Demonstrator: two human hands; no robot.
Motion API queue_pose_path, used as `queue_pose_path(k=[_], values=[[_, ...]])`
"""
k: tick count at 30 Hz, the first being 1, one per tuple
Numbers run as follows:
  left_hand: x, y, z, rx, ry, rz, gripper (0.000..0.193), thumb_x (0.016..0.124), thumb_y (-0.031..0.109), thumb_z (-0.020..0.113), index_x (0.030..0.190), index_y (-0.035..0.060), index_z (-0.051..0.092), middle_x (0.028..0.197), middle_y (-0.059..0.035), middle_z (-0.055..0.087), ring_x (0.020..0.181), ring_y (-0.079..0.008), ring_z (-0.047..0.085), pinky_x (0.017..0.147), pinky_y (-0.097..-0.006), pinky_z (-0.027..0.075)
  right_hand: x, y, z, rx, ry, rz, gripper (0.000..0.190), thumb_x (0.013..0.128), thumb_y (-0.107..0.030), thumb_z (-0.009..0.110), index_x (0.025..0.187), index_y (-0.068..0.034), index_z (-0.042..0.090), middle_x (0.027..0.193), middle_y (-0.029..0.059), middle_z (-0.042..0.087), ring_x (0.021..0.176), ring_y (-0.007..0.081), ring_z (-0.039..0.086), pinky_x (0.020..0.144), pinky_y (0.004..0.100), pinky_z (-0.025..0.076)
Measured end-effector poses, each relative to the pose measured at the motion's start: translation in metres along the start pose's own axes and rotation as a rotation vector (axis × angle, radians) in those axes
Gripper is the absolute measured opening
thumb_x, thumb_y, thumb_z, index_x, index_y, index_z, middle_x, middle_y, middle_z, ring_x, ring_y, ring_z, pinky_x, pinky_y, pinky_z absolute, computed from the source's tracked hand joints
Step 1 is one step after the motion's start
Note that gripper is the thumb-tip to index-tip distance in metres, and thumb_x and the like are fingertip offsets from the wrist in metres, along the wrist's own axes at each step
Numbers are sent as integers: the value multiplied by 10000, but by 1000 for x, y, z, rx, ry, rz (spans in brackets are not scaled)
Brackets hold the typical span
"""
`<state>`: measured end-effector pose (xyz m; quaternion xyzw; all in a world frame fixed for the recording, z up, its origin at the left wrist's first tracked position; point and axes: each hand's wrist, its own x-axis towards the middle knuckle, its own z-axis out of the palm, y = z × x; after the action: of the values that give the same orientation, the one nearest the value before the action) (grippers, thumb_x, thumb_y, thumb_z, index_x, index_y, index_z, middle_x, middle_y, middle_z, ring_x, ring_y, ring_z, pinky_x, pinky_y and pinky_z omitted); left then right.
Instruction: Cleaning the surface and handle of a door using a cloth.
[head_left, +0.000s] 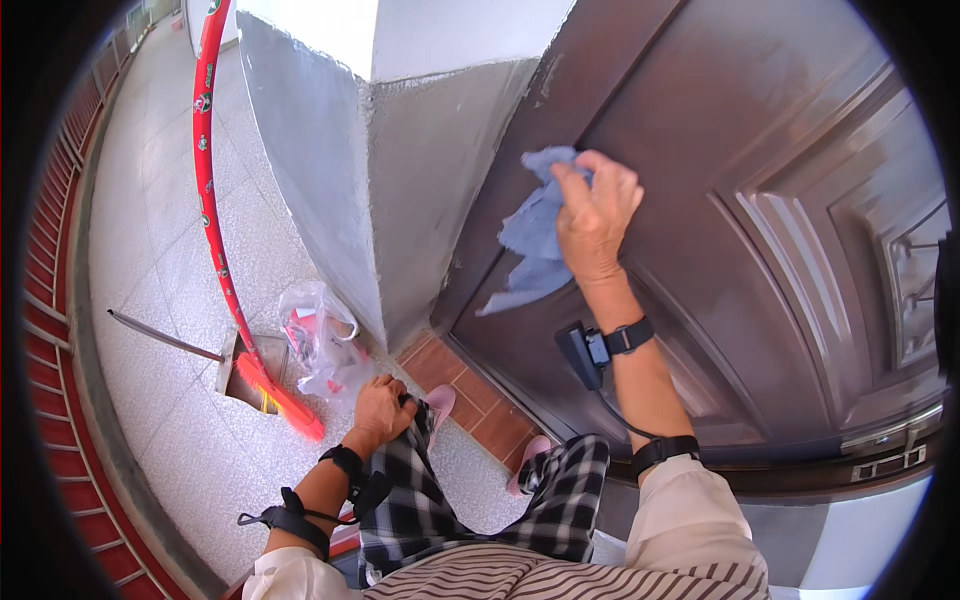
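Note:
My right hand (600, 210) grips a crumpled blue-grey cloth (536, 225) against the brown panelled door (675, 127), close to the door's edge beside its frame. The cloth hangs down in folds below the fingers. My left hand (382, 409) rests on my knee over the black-and-white plaid trousers (409, 480), its fingers curled over the knee and the fabric there. Whether those fingers pinch the fabric is not clear.
A red-handled broom (206, 150) stands with its orange bristles by a long-handled dustpan (232, 375). Next to it sits a clear plastic bag (322, 345). A grey-and-white wall corner (371, 187) juts out beside the door. Red railing (56, 360) borders the left; a tiled threshold (465, 390) lies below.

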<state>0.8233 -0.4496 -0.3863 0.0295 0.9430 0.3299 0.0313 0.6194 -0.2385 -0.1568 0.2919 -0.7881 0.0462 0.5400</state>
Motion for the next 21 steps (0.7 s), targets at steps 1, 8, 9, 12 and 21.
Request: queue_pose_path(k=[1, 8, 9, 12, 21], values=[[-1, -2, 0, 7, -7, -15, 264, 676, 251, 578, 788, 27, 661, 882, -136, 600, 906, -301, 553, 807, -389, 436, -22, -8, 5, 45, -84, -27, 162, 702, -94, 589, 848, -125, 652, 953, 43, 546, 863, 237, 499, 687, 369, 359], [4, -4, 11, 1, 13, -5, 260, 669, 265, 576, 750, 36, 670, 831, -150, 612, 858, -310, 574, 788, -387, 452, -108, -18, 6, 186, -485, -116, 51, 662, -105, 569, 657, -59, 590, 807, 55, 500, 797, 217, 479, 655, 347, 358], [2, -7, 11, 5, 12, -7, 261, 668, 266, 578, 750, 35, 670, 833, -150, 613, 858, -311, 575, 787, -386, 454, -89, -14, -2, 184, -409, -107, 51, 665, -102, 569, 671, -58, 595, 823, 55, 506, 795, 220, 477, 655, 348, 358], [0, -12, 10, -9, 16, -22, 264, 667, 268, 584, 754, 34, 670, 835, -150, 613, 859, -310, 576, 792, -384, 455, 11, 12, -42, 56, -173, -118, 124, 677, -67, 576, 780, -70, 644, 908, 55, 532, 825, 234, 486, 668, 352, 361], [1, -8, 7, -13, -2, -71, 269, 652, 258, 621, 792, 33, 668, 882, -143, 621, 889, -309, 581, 817, -371, 460, 116, 44, -64, -173, 222, -120, 161, 694, -66, 599, 837, -120, 651, 913, 33, 543, 853, 238, 499, 708, 369, 354]])
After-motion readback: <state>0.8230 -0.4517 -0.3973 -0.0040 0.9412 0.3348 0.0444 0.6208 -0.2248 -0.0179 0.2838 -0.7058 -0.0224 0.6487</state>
